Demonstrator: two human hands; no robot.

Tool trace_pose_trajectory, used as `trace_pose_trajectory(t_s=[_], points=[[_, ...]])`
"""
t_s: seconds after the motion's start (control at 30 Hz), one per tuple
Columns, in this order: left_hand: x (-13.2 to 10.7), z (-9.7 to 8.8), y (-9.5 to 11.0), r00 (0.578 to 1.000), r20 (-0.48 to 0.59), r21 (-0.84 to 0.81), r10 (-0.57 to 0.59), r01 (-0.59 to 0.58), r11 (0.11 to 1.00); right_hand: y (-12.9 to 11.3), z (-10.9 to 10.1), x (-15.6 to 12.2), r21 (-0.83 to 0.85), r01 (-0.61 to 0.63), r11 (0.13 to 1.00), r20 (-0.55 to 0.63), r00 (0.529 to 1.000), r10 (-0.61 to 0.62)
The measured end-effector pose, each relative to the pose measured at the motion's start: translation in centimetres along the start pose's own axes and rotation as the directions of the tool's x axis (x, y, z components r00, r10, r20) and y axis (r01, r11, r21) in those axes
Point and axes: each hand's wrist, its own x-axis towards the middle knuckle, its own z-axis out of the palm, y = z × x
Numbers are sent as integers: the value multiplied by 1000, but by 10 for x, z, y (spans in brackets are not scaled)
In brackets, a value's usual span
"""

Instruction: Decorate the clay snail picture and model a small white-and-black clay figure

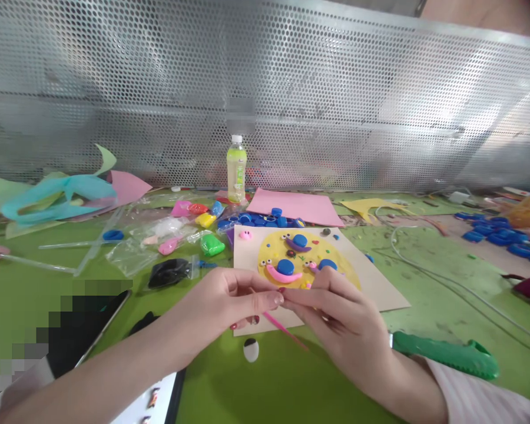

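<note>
We're looking at a thin pink stick (287,330), slanting from between our fingertips down toward the lower right, over the near edge of the beige card (380,282) and the green table (269,388). Our left hand (223,300) comes in from the left with thumb and forefinger pinched together at the stick's upper end, the other fingers curled under. Our right hand (340,321) meets it fingertip to fingertip, also closed in a pinch; whatever tiny bit sits between the tips is too small to make out, and we cannot tell which hand really bears the stick.

Just behind the fingertips lies the card with a yellow clay disc (307,259) on it, dressed with blue caps, pink and purple curved rolls and little googly eyes. A small white and black clay blob (251,350) sits on the table just near of the card.

To the left, clay bags (189,235) in pink, red, yellow, green and black are scattered. A green-handled tool (446,355) lies right of our right wrist. Farther back stand a drink bottle (237,169), a pink paper sheet (298,206) and a heap of blue bottle caps (265,219).
</note>
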Motion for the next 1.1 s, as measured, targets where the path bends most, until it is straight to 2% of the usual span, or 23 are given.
trace_pose_trajectory(t_s=[0.1, 0.3, 0.4, 0.67, 0.87, 1.1], points=[[0, -1, 1, 1000, 18, 16, -5, 4, 1000, 1, 1, -1, -5, 30, 1000, 14, 999, -30], [0, 0, 1, 1000, -2, 57, -12, 12, 998, 0, 1, -3, 14, 8, 1000, 9, 1000, -9], [0, 1, 0, 1000, -8, 18, -29, 30, 999, -1, 1, -2, 16, 17, 1000, 19, 1000, -18], [3, 3, -5, 1000, 10, -125, 10, -8, 992, -2, 2, -1, 2, 9, 1000, 16, 1000, -9], [3, 3, -6, 998, 48, -165, -36, 44, 985, -1, 2, -2, 10, -12, 1000, 56, 998, 12], [4, 1, -5, 999, 30, -41, -43, 45, 998, 0, 3, -7, 7, -20, 1000, 66, 998, 20]])
